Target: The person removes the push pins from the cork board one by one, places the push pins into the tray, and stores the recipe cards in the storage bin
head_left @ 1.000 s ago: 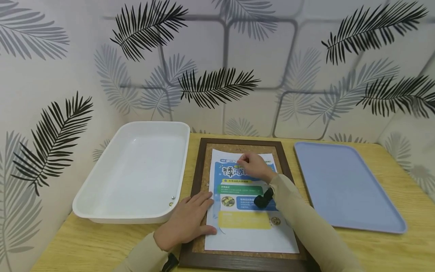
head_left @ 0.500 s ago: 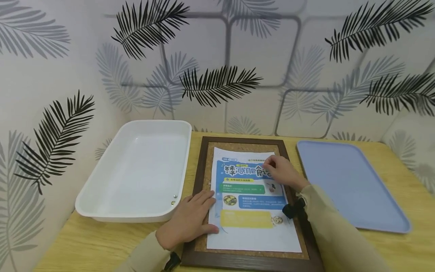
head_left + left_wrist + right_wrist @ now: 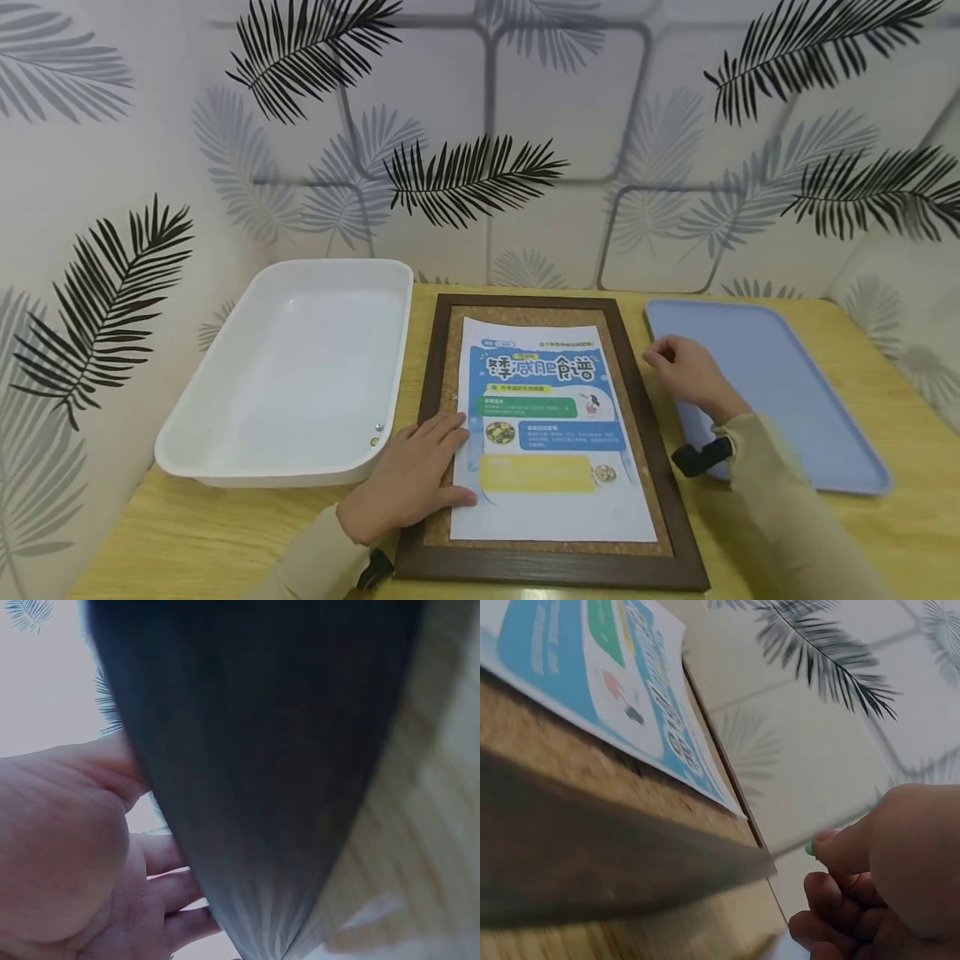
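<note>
A printed poster (image 3: 555, 517) with blue, green and yellow blocks lies on a cork board (image 3: 525, 315) in a dark brown frame (image 3: 555, 571). My left hand (image 3: 408, 479) rests across the frame's left side, fingers extended, fingertips and thumb on the poster's left edge. In the left wrist view the frame hides part of that hand. Right of the frame, above the edge of the blue tray (image 3: 780, 400), my right hand (image 3: 693, 375) has its fingers curled. A small green thing (image 3: 810, 847) is pinched at its thumb tip; most of it is covered.
On the left stands a deep white tray (image 3: 292, 375), with tiny shiny bits (image 3: 377, 435) in its near right corner. All of this sits on a wooden table (image 3: 225, 533) before a leaf-patterned wall (image 3: 555, 233).
My right hand has moved right, from over the poster's heading to beyond the frame, uncovering the print. The left hand stays on the poster's left edge.
</note>
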Action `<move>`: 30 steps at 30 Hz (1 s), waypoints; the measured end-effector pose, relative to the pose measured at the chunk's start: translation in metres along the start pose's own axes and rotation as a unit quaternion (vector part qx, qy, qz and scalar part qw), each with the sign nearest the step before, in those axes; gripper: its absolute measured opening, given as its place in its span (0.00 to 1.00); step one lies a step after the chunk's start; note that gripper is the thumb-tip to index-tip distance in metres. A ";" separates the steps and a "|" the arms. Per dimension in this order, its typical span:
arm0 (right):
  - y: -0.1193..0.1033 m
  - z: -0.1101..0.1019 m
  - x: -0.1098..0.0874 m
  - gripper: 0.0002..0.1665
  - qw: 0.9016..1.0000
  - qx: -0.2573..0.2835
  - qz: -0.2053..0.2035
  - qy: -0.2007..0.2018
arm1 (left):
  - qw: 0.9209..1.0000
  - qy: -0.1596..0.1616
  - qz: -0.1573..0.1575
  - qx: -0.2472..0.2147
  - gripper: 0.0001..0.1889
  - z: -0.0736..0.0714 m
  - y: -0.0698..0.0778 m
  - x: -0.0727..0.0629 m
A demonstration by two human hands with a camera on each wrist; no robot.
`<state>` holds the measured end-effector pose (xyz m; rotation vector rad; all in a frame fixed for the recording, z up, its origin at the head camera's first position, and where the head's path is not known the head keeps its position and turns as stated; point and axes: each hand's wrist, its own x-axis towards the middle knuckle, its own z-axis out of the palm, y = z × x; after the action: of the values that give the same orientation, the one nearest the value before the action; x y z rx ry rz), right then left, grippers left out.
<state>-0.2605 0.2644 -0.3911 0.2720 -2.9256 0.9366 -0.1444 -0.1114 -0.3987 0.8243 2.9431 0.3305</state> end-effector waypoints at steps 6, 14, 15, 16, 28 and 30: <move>0.015 -0.013 -0.008 0.15 1.000 0.000 0.025 -0.009 | 1.000 -0.003 -0.009 0.002 0.40 -0.002 -0.001 0.000; 0.035 -0.016 -0.021 0.16 0.998 -0.010 0.049 -0.025 | 1.000 -0.007 -0.008 0.005 0.40 -0.003 -0.001 -0.001; 0.037 -0.015 -0.022 0.16 0.998 -0.011 0.051 -0.024 | 1.000 -0.009 -0.009 0.003 0.40 -0.002 0.000 -0.001; 0.039 -0.015 -0.023 0.16 0.998 -0.014 0.053 -0.025 | 1.000 -0.011 -0.009 0.002 0.40 -0.002 0.000 -0.001; 0.055 -0.011 -0.029 0.17 0.998 -0.008 0.067 -0.010 | 1.000 0.002 0.004 0.014 0.40 -0.001 0.001 0.000; 0.058 -0.010 -0.029 0.17 0.998 -0.009 0.059 -0.013 | 1.000 0.000 0.002 0.014 0.40 -0.001 0.001 -0.002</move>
<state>-0.2429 0.3212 -0.4187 0.1111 -3.0003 0.9279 -0.1429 -0.1119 -0.3976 0.8337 2.9531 0.2917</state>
